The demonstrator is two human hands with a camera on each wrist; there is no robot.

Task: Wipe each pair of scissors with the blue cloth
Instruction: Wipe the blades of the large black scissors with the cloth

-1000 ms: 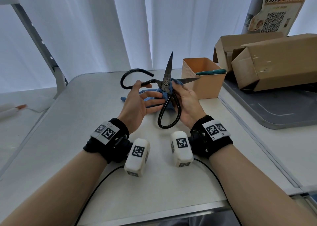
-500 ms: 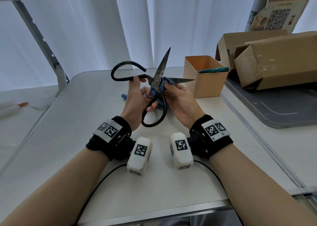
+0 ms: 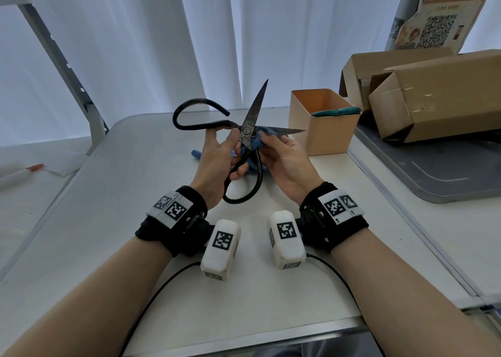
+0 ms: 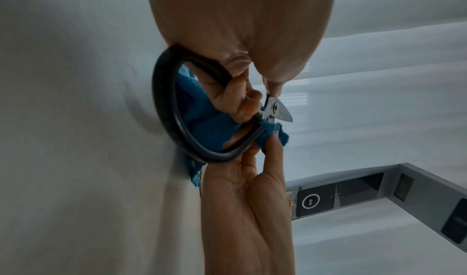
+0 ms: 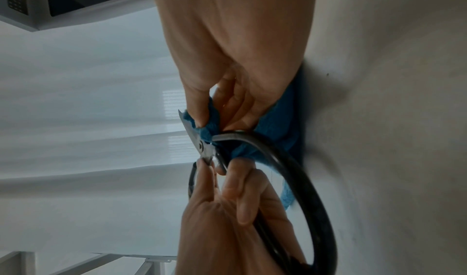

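The white table (image 3: 113,221) spreads under my forearms, and at about two o'clock from my hands stands an orange bin (image 3: 322,129) with a teal-handled pair of scissors (image 3: 337,111) lying across its rim, which I judge is another pair awaiting its turn. Above the table's middle I hold the big black scissors (image 3: 245,137) spread wide open, one blade pointing to about twelve o'clock, the other to three, one loop handle arching out to ten o'clock and the other hanging down toward six. They look like forged iron, so I judge them heavy, rigid and top-heavy at the blades; the smooth dark handles could slip, and the edges and points are what I must keep my skin off. My left hand (image 3: 217,164) has its fingers curled round the handle shanks just below the pivot, thumb and forefinger pinching close to the rivet, which seems the right hold since the weight balances there. My right hand (image 3: 284,159) pinches a fold of the blue cloth (image 3: 257,142) against the three o'clock blade right beside the pivot. The cloth is soft, limp and light, its free end trailing down to the table at about nine o'clock, so it needs bunching thick between fingers (image 5: 202,117) and steel.
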